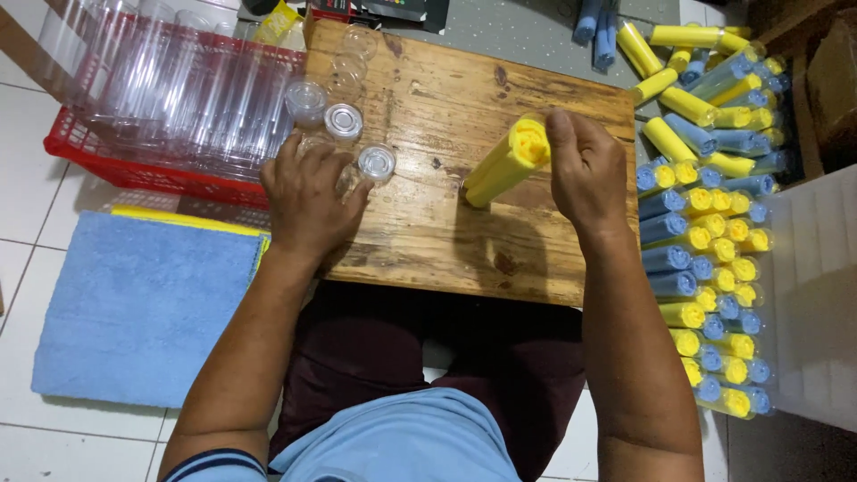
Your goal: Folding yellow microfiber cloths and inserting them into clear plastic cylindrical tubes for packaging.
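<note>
My right hand point(585, 170) grips the top end of a rolled yellow cloth point(505, 162), which leans with its lower end on the wooden table point(464, 98). My left hand point(308, 198) rests on the table's left edge, fingers curled over a clear plastic piece that is mostly hidden. Just beyond its fingers lie clear round lids point(377, 162) and a small clear cup point(306, 100).
A red basket point(134, 165) full of clear plastic tubes stands left of the table. Blue and yellow cloths point(134, 303) lie flat on the tiled floor. On the right, several tubes stuffed with yellow and blue rolls point(710, 259) are stacked beside a white box point(817, 295).
</note>
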